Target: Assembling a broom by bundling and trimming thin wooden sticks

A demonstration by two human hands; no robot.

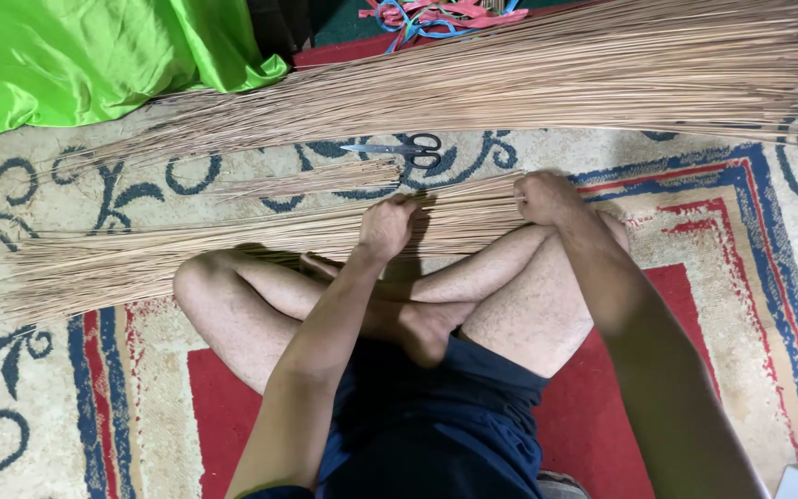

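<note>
Seated cross-legged on a patterned carpet (768,277), the person grips a bundle of thin sticks (233,245) lying across the shins. Left hand (385,226) and right hand (544,197) — fingers curled closed around the bundle. Scissors (399,150) lie at 12 o'clock — beyond them, a larger stick pile (556,79).

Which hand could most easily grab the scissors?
Probably the right hand: it rests on the stick bundle nearer the scissors handles. The left hand lies slightly farther.
</note>
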